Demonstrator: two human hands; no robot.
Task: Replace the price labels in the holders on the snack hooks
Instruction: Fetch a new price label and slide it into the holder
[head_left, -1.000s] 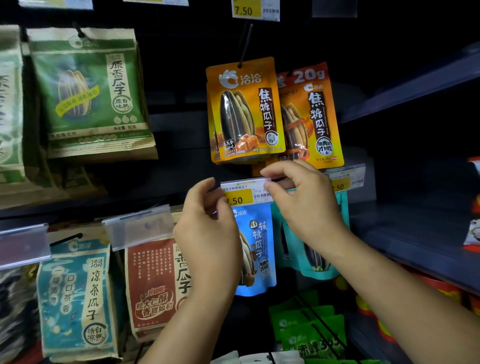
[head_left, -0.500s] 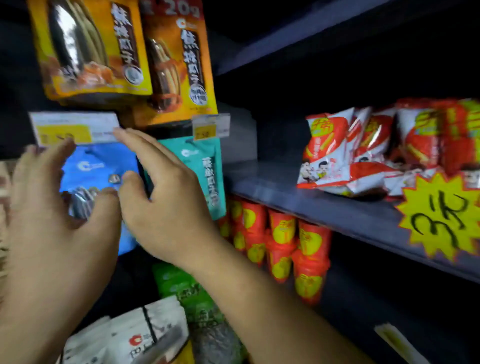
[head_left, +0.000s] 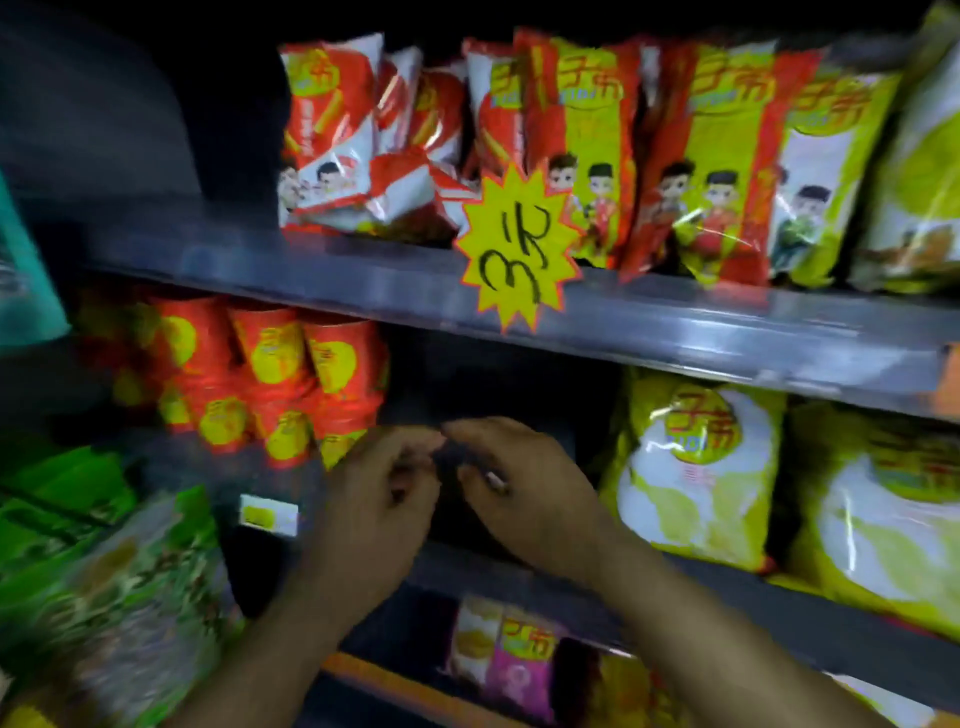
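The view is motion-blurred. My left hand (head_left: 376, 501) and my right hand (head_left: 530, 491) are held together low in the middle, in front of a dark gap on the lower shelf. Their fingers are curled and the fingertips almost meet. A small pale sliver shows at my right fingers, too blurred to identify. A white and yellow price label (head_left: 268, 514) sits in a holder to the left of my hands, apart from them. Green snack packs (head_left: 104, 587) hang at the lower left, and a teal pack's edge (head_left: 23, 291) shows at the far left.
A grey shelf (head_left: 701, 332) crosses the view with a yellow star price sign (head_left: 517, 244) on its edge. Red and yellow-green snack bags (head_left: 587, 150) stand above it. Red cups (head_left: 270, 374) and pale green bags (head_left: 696, 467) fill the shelf below.
The view has swung right, away from the hanging seed packs to the shelves. Both hands left the label holder, dropped lower and came together.
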